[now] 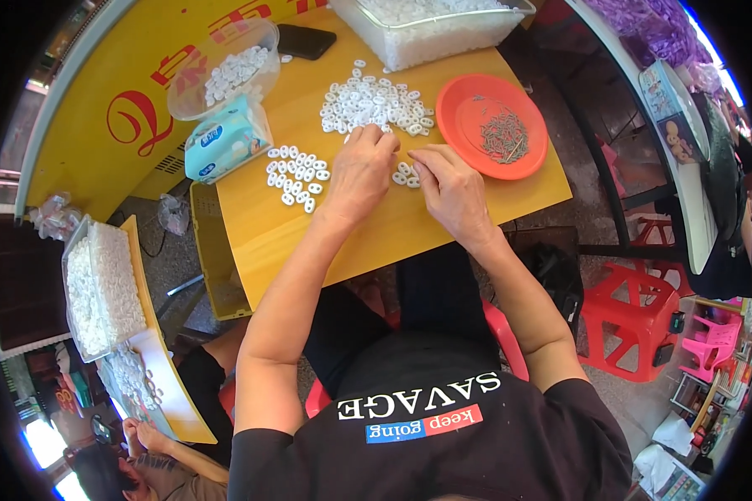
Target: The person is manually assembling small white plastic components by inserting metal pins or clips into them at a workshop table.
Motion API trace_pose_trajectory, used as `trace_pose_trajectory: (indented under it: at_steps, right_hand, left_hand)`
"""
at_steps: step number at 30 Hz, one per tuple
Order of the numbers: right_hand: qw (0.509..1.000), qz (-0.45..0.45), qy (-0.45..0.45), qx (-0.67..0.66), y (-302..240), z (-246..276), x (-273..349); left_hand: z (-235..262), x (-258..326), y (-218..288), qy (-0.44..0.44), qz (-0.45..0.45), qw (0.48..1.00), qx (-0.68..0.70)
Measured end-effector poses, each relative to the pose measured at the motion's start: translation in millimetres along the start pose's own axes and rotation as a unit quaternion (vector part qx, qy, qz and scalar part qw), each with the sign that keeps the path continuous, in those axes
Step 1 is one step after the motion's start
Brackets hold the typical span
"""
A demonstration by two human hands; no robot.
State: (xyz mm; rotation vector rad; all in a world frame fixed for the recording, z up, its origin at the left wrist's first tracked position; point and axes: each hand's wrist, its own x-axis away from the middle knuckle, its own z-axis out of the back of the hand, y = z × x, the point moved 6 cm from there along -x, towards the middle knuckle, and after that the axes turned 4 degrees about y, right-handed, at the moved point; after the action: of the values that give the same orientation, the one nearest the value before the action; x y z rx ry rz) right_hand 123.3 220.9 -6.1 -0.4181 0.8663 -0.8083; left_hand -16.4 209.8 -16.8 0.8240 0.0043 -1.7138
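Note:
My left hand [362, 171] is closed over the near edge of a pile of white oval plastic pieces [368, 102], each with two dark holes. Its fingertips are mostly hidden, so what they grip cannot be made out. Just to its right, my right hand [454, 190] has thumb and forefinger pinched together; anything between them is too small to name. A few white pieces [405, 176] lie between the hands. More are spread in a loose group [296, 175] left of my left wrist. Beyond my right hand, a round orange-red plate [455, 108] holds small metal pins [504, 137].
On the yellow table [284, 250] stand a tissue pack [227, 140], a clear bowl of white pieces [236, 73], a dark phone [307, 42] and a large clear bin [443, 42] of pieces. A co-worker's hands [146, 436] are at a side table, lower left. Red stools [631, 317] stand right.

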Motion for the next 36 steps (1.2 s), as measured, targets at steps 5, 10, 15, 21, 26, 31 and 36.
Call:
trace_pose_trajectory:
  at_steps: [5, 10, 15, 21, 26, 31, 36]
  right_hand:
    - [0.994, -0.062, 0.018, -0.089, 15, -12, -18]
    - [0.958, -0.212, -0.052, -0.189, 27, -25, -28]
    - [0.971, -0.16, -0.043, -0.171, 25, -25, -36]
    - [0.994, 0.017, -0.109, 0.019, 8, -33, -42]
    - [0.968, 0.078, -0.185, 0.152, 9, -56, -42]
    - [0.968, 0.075, -0.143, 0.194, 19, -52, -43]
    - [0.973, 0.118, -0.131, 0.148, 3, -56, -39]
  left_hand:
    - [-12, 6, -31, 0.0, 0.198, 0.945, 0.26]
    - [-22, 15, -38, -0.002, 0.324, 0.827, 0.459]
    - [-11, 17, -42, 0.039, 0.322, 0.808, 0.492]
    - [10, 32, -61, 0.081, 0.335, 0.838, 0.424]
    - [13, 44, -63, 0.085, 0.315, 0.867, 0.378]
    - [19, 51, -61, 0.096, 0.293, 0.896, 0.319]
    - [22, 53, -53, 0.111, 0.278, 0.91, 0.287]
